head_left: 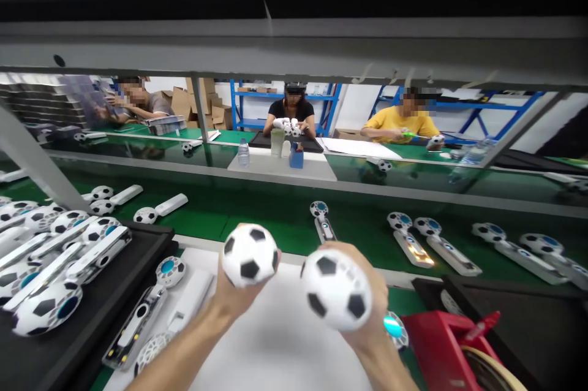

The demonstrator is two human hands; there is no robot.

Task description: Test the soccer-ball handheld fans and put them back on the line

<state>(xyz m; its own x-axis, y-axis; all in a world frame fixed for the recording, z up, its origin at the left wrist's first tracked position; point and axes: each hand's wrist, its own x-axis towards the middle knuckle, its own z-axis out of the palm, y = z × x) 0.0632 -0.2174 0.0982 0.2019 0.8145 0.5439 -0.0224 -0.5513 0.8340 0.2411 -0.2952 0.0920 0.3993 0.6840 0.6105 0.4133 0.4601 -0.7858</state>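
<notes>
My left hand (226, 294) is closed around a white fan head (249, 255) with black soccer-ball patches, lifted over the white work surface (271, 342). To its right, my right hand (374, 296) grips a second soccer-ball fan head (337, 290), the patterned side facing me. Any handles on these two are hidden, and the balls do not touch. Left of my left forearm lie an opened handheld fan (138, 323) with a blue-centred head and some white handle covers (189, 299). Just beyond my right wrist shows another blue-centred fan head (395, 326).
A black tray (151, 238) piled with soccer-ball fans stands at left. Several fans (408, 247) lie along the green conveyor belt (257, 210). At right are a red tape dispenser (436, 348) and a black tray (528, 311). Several people work across the line, beneath a low overhead beam.
</notes>
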